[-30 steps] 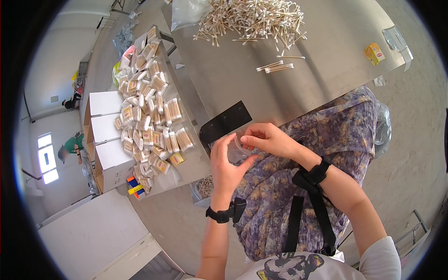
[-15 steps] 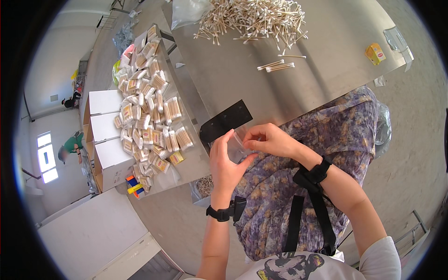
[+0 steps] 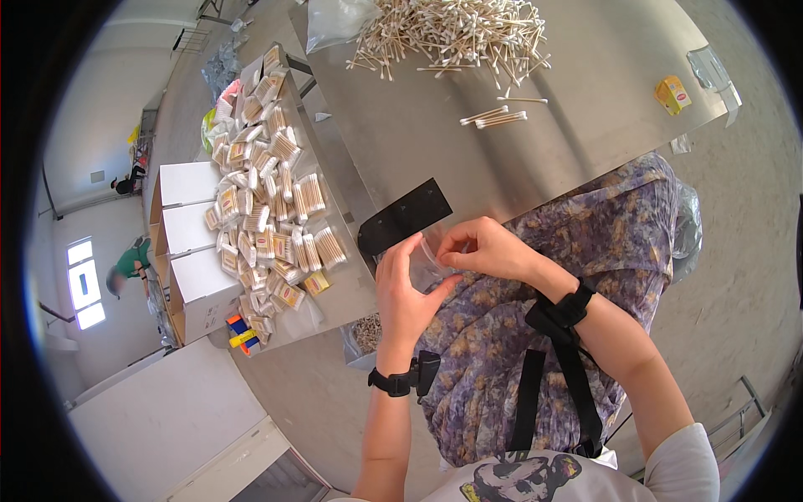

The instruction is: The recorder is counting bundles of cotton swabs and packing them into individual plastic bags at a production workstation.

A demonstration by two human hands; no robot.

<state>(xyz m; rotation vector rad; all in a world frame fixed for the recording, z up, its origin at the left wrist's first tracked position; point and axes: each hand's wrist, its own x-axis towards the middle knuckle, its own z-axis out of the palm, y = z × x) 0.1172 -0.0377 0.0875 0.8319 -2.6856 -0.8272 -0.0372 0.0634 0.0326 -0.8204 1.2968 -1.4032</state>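
Plastic packets (image 3: pixel 309 196) contain cotton swabs (image 3: pixel 330 248); both hands (image 3: pixel 403 294) (image 3: pixel 492 249) hold a clear bag (image 3: pixel 432 263).

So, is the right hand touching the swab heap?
Apart. The head view plainly shows metal tabletop between the right hand and the swab heap.

We find one small bag (image 3: pixel 428 266) of thin, clear plastic, limp and lightly creased, with a pale curved edge running obliquely (whether its mouth is open we cannot tell), suspended between the left hand (image 3: pixel 400 294) and the right hand (image 3: pixel 492 251), partly hidden behind their fingers.
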